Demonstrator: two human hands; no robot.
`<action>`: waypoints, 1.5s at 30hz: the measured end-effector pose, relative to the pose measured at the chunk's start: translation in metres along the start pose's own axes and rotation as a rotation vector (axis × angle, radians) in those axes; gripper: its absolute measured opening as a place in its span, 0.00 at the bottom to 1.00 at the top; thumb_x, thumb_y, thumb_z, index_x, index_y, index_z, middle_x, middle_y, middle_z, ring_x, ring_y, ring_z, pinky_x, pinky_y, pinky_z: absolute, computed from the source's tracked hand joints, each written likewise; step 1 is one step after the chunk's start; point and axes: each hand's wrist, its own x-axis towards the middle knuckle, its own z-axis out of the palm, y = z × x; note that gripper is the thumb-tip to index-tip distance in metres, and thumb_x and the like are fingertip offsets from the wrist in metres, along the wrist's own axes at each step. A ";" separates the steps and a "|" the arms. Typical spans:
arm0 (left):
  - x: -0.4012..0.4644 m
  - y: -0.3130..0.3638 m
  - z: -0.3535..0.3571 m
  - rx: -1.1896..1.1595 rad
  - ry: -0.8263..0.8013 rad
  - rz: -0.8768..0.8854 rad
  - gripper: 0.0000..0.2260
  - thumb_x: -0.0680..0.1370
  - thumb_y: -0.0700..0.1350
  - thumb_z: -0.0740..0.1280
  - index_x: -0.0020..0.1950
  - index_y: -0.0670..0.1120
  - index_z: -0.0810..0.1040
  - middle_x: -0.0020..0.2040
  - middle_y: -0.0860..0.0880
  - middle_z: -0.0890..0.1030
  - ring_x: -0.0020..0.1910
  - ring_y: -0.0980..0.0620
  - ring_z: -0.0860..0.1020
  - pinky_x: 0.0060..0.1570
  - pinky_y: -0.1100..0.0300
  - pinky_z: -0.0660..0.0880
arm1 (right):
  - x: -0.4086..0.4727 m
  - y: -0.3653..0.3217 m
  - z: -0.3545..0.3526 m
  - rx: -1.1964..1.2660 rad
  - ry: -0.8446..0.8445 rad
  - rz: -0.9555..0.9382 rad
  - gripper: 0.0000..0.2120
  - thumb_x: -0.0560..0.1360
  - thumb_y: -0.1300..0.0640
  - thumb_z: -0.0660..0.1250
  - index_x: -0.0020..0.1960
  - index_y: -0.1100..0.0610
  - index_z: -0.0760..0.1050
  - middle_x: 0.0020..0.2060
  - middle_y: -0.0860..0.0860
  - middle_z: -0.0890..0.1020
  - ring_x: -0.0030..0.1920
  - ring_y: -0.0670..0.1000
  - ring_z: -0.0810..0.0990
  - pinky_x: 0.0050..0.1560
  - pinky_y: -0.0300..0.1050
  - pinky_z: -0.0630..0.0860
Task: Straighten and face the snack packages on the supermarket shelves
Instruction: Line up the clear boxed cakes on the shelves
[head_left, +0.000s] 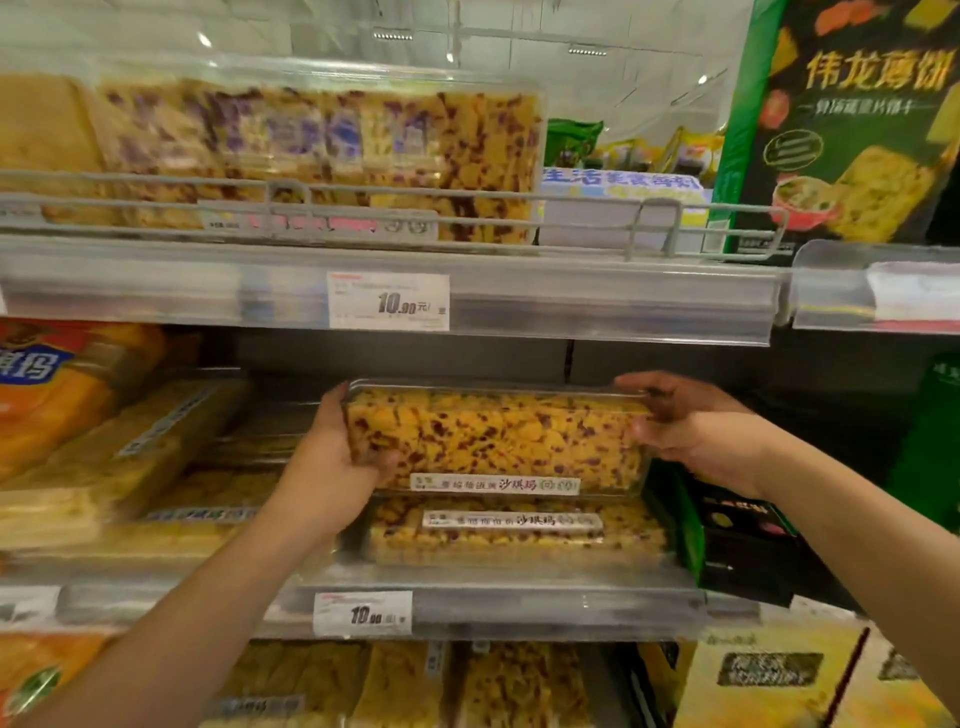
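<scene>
the left hand (332, 457) grips the left end of a clear snack box (493, 441), thumb curled under its front corner, while the right hand (685, 431) grips the right end with fingers wrapped over the top edge. the box sits on top of a second matching box (519, 535) on the middle shelf (519, 603), its white label facing forward. a price tag (362, 613) hangs on the shelf edge just below, and dark green boxes (737, 540) stand just to the right
</scene>
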 end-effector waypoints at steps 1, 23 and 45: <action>-0.001 -0.001 0.000 0.018 0.005 -0.011 0.32 0.75 0.40 0.72 0.73 0.58 0.60 0.47 0.65 0.73 0.49 0.65 0.73 0.55 0.58 0.70 | 0.001 0.001 0.000 -0.031 -0.020 0.008 0.27 0.64 0.66 0.73 0.58 0.44 0.78 0.58 0.56 0.81 0.58 0.57 0.81 0.60 0.58 0.76; -0.011 -0.009 -0.005 0.176 -0.192 -0.039 0.48 0.65 0.42 0.80 0.67 0.68 0.50 0.56 0.57 0.72 0.63 0.50 0.72 0.59 0.49 0.74 | -0.024 -0.012 -0.003 -0.301 -0.112 0.021 0.35 0.55 0.63 0.79 0.57 0.40 0.74 0.49 0.50 0.84 0.50 0.51 0.84 0.47 0.48 0.82; -0.008 -0.028 -0.006 0.176 -0.193 0.029 0.48 0.62 0.50 0.82 0.68 0.65 0.52 0.57 0.57 0.74 0.60 0.50 0.75 0.41 0.65 0.73 | -0.035 -0.021 0.004 -0.321 -0.130 -0.100 0.38 0.57 0.48 0.80 0.64 0.38 0.70 0.51 0.42 0.83 0.52 0.47 0.83 0.45 0.36 0.80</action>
